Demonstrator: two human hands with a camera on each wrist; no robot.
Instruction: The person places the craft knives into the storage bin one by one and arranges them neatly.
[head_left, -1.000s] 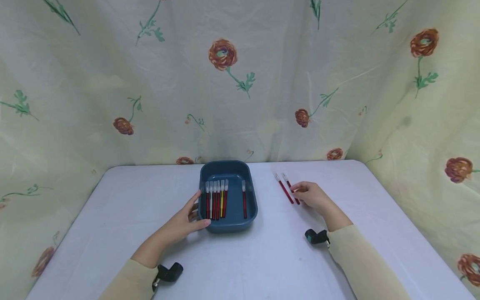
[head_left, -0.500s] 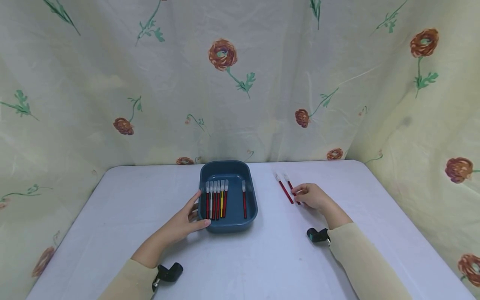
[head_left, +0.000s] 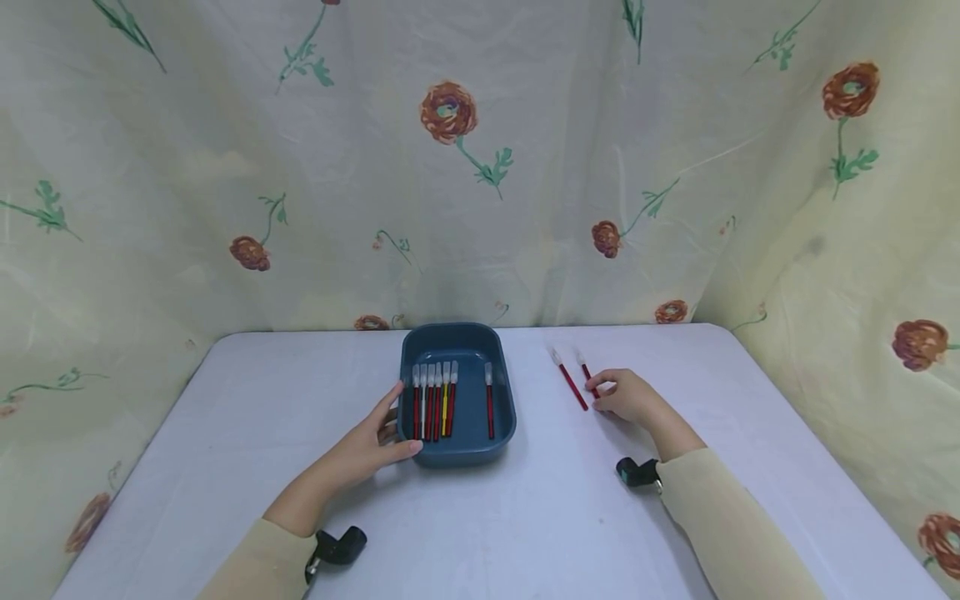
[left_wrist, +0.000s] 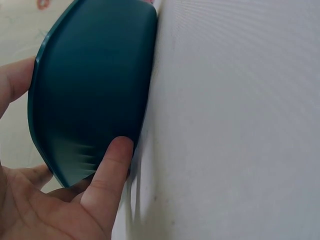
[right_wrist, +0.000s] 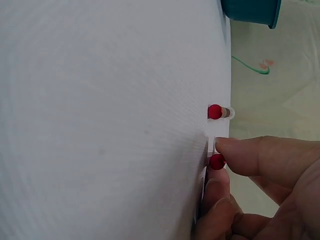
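A blue tray (head_left: 459,456) stands upright near the back of the table. My left hand (head_left: 369,447) holds it at the left side, thumb at the near corner and fingers along the outer wall (left_wrist: 95,85). Inside, several slim pens with clear caps lie side by side at the left, mostly red plus one yellow (head_left: 445,410) and one whitish. A single red pen (head_left: 491,412) lies apart at the tray's right. My right hand (head_left: 628,397) pinches another red pen (right_wrist: 217,161) by its near end, between thumb and finger, low over the tablecloth. Its clear cap points away.
One more red pen (head_left: 572,387) lies slanted on the white tablecloth (head_left: 510,533), just left of the pinched one. Behind the table's back edge hangs a floral curtain (head_left: 540,208), which also runs down both sides.
My right hand and the pen it pinches have shifted slightly right, widening the gap to the other loose pen. The left hand and the tray stay in place.
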